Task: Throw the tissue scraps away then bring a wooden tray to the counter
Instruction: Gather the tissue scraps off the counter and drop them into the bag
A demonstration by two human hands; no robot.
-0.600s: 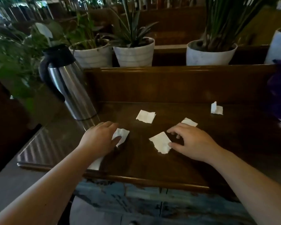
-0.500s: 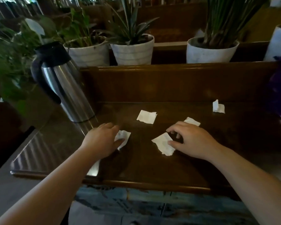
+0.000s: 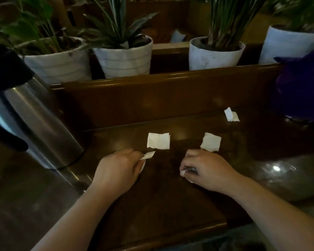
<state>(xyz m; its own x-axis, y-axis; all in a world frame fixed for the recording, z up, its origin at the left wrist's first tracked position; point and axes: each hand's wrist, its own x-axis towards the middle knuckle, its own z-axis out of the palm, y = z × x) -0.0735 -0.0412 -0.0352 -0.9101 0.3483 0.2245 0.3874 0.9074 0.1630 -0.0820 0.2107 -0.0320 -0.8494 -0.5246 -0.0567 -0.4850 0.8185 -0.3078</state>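
Dark polished wood made up the counter [image 3: 152, 205] on which both hands worked; the left hand [image 3: 118, 171] had its fingers curled shut on a tissue scrap [image 3: 149, 155] whose corner stuck out past the knuckles, and the right hand [image 3: 207, 171] was likewise closed on a crumpled scrap [image 3: 184, 172] peeking out at its thumb side. Just beyond the left fingertips lay a flat square scrap [image 3: 158, 140]; just beyond the right knuckles lay another [image 3: 211, 142]; farther off to the right a folded scrap [image 3: 231, 115] sat near a purple object [image 3: 304, 87]; a steel jug [image 3: 34, 127] stood well to the left. Doing this well probably meant keeping each held piece pinned in the palm while the fingertips pinched the next, working outward to the far one. Against the earlier frames, both scraps then lying flat under the fingers were now gathered into the fists. No wooden tray was visible.
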